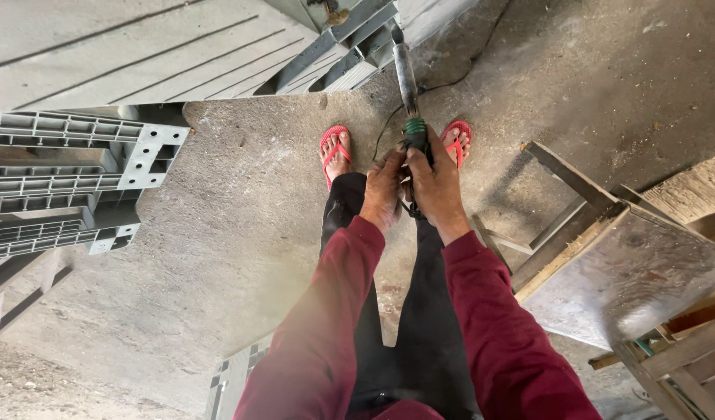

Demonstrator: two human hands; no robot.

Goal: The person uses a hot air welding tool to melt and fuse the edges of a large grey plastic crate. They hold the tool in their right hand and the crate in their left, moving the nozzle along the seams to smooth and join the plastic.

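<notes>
Hands are seen at the centre of the frame, both wrapped round one long tool. The left hand (383, 189) is closed on the lower part of the tool's handle (414, 140), and the right hand (435, 185) is clasped beside it, so each grip is narrow and full. The tool, a metal rod-like implement (405, 71) with a green band, is pointed away toward the upper middle of the frame, where its tip meets the edge of stacked grey plastic pallets (140, 47). A dark cable (385, 128) is trailed from it across the concrete floor (233, 233), between two feet in red flip-flops (334, 148). More pallets are stacked at the left of the frame, and a worn wooden stool (614, 257) is set at the right.

Harm is judged possible to the bare toes, which are left close beneath the tool: a slip of either grip could drop it there. The cable could also be snagged by a foot.
</notes>
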